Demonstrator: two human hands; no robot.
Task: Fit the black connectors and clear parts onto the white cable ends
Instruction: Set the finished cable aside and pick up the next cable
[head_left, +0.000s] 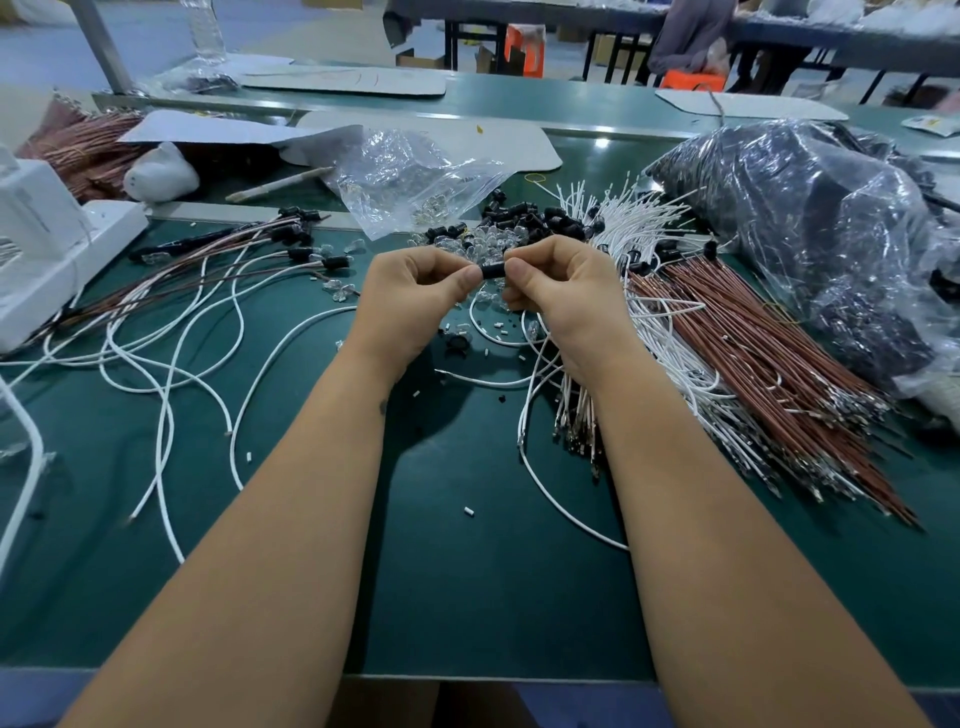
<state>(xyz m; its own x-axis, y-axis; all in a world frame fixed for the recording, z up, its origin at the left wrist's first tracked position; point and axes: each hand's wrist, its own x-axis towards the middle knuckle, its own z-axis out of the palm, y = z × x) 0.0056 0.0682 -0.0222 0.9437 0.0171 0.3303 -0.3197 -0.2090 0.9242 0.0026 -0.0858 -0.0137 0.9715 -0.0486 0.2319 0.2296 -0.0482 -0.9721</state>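
Together, the left hand (415, 291) and right hand (558, 291) pinch one black connector (492, 271) between curled fingertips, held above the green table (467, 571). At twelve o'clock lies the pile of black connectors (530, 218); at three o'clock, the white cables (639, 228) beside brown wires (769, 364).
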